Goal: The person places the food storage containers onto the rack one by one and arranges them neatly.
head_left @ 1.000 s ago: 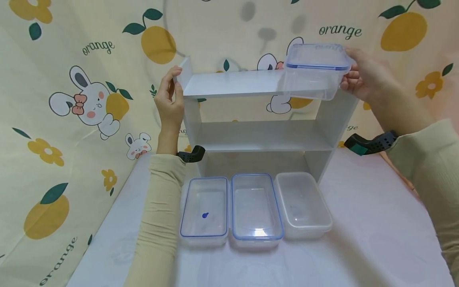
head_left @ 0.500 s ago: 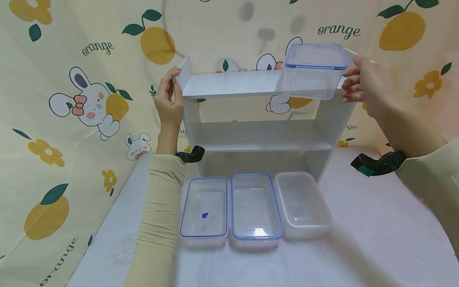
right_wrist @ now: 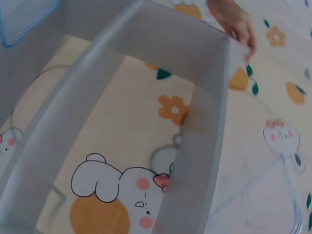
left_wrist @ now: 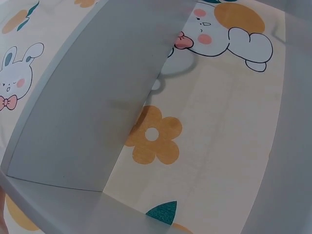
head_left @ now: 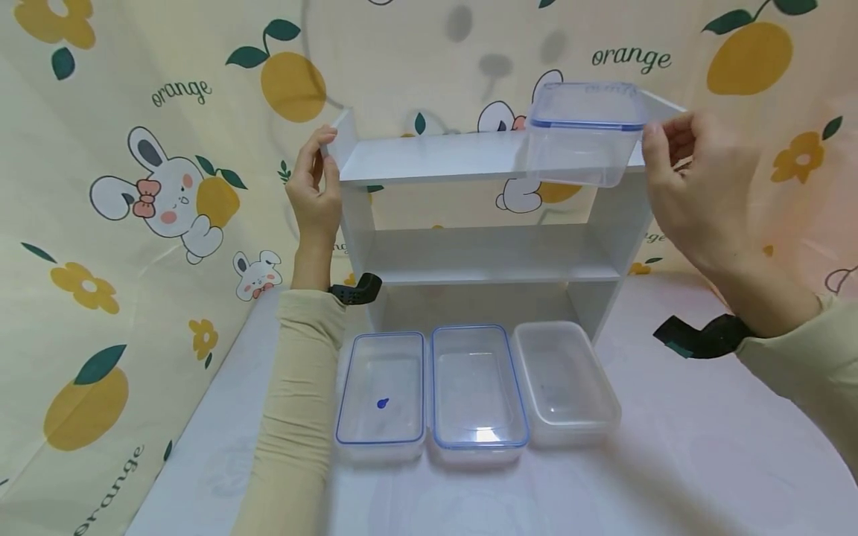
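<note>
A clear box with a blue-edged lid rests at the right end of the top board of a white shelf unit, its front slightly over the board's front edge. On the left side panel, the left hand grips the upper front edge. Beside the box's right side, the right hand has its thumb and curled fingers around the right panel's upper front, partly hiding it; its fingertip contact is not fully visible. The shelf's inner boards fill the left wrist view; the right wrist view shows its compartments.
Three translucent boxes stand side by side on the white table before the shelf: a blue-rimmed left one, a blue-rimmed middle one and a plain right one. A patterned cloth hangs behind.
The right hand has let go of the lidded box, turned and moved down and slightly right, its fingers now more curled near the side panel. The box and left hand stay in place.
</note>
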Motion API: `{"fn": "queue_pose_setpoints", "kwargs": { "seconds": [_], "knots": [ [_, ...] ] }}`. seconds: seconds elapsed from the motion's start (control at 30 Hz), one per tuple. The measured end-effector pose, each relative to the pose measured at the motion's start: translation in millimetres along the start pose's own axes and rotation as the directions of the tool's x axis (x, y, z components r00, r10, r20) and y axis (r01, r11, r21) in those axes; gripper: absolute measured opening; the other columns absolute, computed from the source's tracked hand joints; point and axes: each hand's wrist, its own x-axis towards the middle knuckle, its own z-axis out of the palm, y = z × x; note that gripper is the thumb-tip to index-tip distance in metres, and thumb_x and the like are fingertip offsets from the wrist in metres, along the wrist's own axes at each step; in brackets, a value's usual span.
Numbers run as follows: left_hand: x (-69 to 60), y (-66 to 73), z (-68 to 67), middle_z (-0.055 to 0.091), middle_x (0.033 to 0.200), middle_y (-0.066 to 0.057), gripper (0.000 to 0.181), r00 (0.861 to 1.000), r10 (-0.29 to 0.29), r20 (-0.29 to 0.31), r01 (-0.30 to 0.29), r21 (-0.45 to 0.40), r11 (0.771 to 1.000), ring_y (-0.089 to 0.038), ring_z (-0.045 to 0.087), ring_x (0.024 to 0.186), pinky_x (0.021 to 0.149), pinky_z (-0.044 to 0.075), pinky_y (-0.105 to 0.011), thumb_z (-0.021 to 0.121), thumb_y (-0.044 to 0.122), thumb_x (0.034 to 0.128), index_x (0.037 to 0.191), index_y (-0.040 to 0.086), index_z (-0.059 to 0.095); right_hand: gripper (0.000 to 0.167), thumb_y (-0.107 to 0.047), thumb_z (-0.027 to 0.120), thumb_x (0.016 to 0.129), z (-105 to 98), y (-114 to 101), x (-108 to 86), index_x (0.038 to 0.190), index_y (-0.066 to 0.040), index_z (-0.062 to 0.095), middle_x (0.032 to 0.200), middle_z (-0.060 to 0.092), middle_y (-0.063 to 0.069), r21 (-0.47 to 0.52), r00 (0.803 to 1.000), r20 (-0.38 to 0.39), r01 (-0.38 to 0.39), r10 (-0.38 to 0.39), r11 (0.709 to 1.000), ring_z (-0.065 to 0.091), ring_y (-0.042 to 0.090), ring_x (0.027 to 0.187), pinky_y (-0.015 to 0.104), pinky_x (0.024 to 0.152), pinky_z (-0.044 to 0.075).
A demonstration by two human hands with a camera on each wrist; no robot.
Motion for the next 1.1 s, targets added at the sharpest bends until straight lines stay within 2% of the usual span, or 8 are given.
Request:
{"fn": "queue_pose_setpoints", "kwargs": {
  "seconds": [0.1, 0.2, 0.33, 0.43, 0.57, 0.67, 0.8, 1.1],
  "knots": [
    [-0.1, 0.2, 0.1, 0.063, 0.130, -0.014, 0.030, 1.000, -0.001, 0.000, 0.001, -0.002, 1.000, -0.011, 0.054, 0.131, 0.112, 0.043, -0.022, 0.046, 0.004, 0.0949, 0.120, -0.003, 0.060, 0.044, -0.034, 0.050, 0.094, 4.3, -2.9, -9.9, 0.106, 0.006, 0.061, 0.088, 0.063, 0.007, -0.064, 0.987, -0.034, 0.156, -0.158, 0.986, 0.041, -0.008, 0.076, 0.004, 0.069, 0.034],
    [0.2, 0.3, 0.0, 0.064, 0.129, -0.015, 0.029, 1.000, -0.001, -0.007, 0.000, -0.014, 1.000, -0.012, 0.055, 0.130, 0.112, 0.043, -0.023, 0.046, 0.003, 0.0942, 0.119, -0.004, 0.061, 0.041, -0.029, 0.051, 0.093, 9.1, -4.7, -16.1, 0.104, 0.010, 0.059, 0.096, 0.059, 0.028, -0.107, 0.956, -0.055, 0.282, -0.289, 0.953, 0.052, 0.013, 0.079, 0.010, 0.073, 0.033],
    [1.0, -0.7, 1.8, 0.064, 0.128, -0.018, 0.028, 1.000, -0.004, -0.020, 0.004, -0.035, 0.999, -0.015, 0.055, 0.130, 0.113, 0.043, -0.024, 0.047, -0.001, 0.0930, 0.117, -0.007, 0.060, 0.038, -0.023, 0.053, 0.090, 18.1, -4.7, -21.3, 0.103, 0.012, 0.059, 0.098, 0.059, 0.031, -0.151, 0.890, -0.103, 0.428, -0.445, 0.891, 0.054, 0.042, 0.089, 0.039, 0.074, 0.044],
    [1.1, 0.9, 3.1, 0.063, 0.128, -0.020, 0.029, 1.000, -0.013, -0.023, 0.012, -0.039, 0.999, -0.017, 0.055, 0.130, 0.113, 0.042, -0.024, 0.046, -0.002, 0.0928, 0.117, -0.008, 0.060, 0.036, -0.020, 0.054, 0.089, 24.6, -4.0, -24.3, 0.107, 0.010, 0.061, 0.104, 0.062, 0.030, -0.184, 0.833, -0.097, 0.523, -0.545, 0.832, 0.055, 0.043, 0.095, 0.055, 0.079, 0.050],
    [-1.6, 13.4, 2.7, 0.062, 0.127, -0.022, 0.029, 1.000, -0.019, -0.022, 0.018, -0.040, 0.999, -0.020, 0.055, 0.131, 0.113, 0.042, -0.024, 0.044, -0.003, 0.0927, 0.117, -0.010, 0.059, 0.035, -0.015, 0.058, 0.087, 32.9, -2.7, -25.3, 0.113, 0.008, 0.061, 0.114, 0.063, 0.027, -0.213, 0.765, -0.045, 0.621, -0.643, 0.754, 0.056, 0.044, 0.105, 0.055, 0.093, 0.050],
    [-2.8, 19.8, 2.0, 0.062, 0.127, -0.023, 0.029, 1.000, -0.019, -0.024, 0.018, -0.037, 0.999, -0.020, 0.055, 0.130, 0.113, 0.042, -0.024, 0.045, -0.003, 0.0923, 0.117, -0.010, 0.059, 0.037, -0.013, 0.059, 0.086, 38.8, -1.8, -24.3, 0.117, 0.008, 0.060, 0.121, 0.062, 0.027, -0.227, 0.728, -0.024, 0.664, -0.685, 0.713, 0.055, 0.043, 0.115, 0.052, 0.105, 0.045],
    [0.2, 10.9, 1.5, 0.063, 0.127, -0.022, 0.029, 1.000, -0.012, -0.027, 0.011, -0.037, 0.999, -0.019, 0.055, 0.131, 0.114, 0.042, -0.024, 0.045, -0.002, 0.0922, 0.117, -0.009, 0.059, 0.043, -0.014, 0.056, 0.088, 44.7, -1.7, -22.8, 0.124, 0.009, 0.057, 0.132, 0.058, 0.026, -0.235, 0.710, 0.023, 0.688, -0.703, 0.687, 0.050, 0.040, 0.130, 0.049, 0.119, 0.034],
    [1.4, -1.5, -0.2, 0.064, 0.128, -0.017, 0.029, 1.000, 0.008, -0.005, -0.009, -0.027, 1.000, -0.014, 0.055, 0.130, 0.113, 0.042, -0.023, 0.047, 0.002, 0.0936, 0.118, -0.005, 0.061, 0.056, -0.022, 0.050, 0.094, 52.0, -2.3, -20.2, 0.138, 0.010, 0.043, 0.150, 0.039, 0.026, -0.307, 0.744, 0.188, 0.664, -0.641, 0.681, 0.033, 0.042, 0.144, 0.054, 0.124, 0.021]
  ]
}}
